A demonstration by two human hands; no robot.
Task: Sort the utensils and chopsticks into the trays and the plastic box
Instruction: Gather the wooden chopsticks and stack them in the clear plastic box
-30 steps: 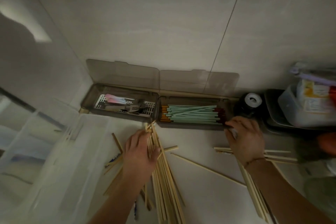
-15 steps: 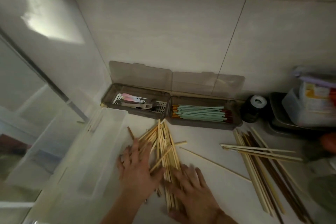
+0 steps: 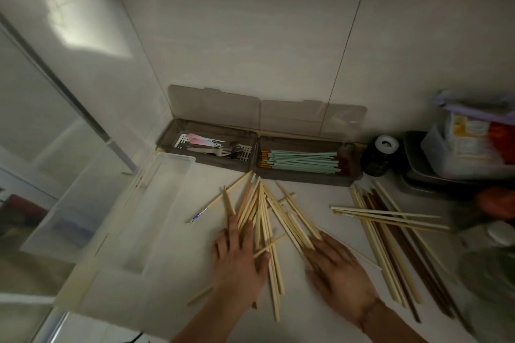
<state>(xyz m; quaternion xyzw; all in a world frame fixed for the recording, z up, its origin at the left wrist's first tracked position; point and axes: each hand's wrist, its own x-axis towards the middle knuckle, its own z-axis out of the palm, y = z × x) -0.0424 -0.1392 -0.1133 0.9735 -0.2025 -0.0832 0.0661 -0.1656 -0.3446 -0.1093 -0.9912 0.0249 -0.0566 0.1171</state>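
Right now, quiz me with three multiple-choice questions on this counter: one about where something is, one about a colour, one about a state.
1. Where do the fork and other utensils lie?
A. left grey tray
B. right grey tray
C. clear plastic box

2. What colour are most chopsticks in the right tray?
A. black
B. mint green
C. pink

3. How are the two trays' lids?
A. shut
B. taken off
C. open, leaning on the wall

Answers:
1 A: the utensils sit in the left tray.
2 B: the green chopsticks fill the right tray.
3 C: the lids stand up behind both trays.
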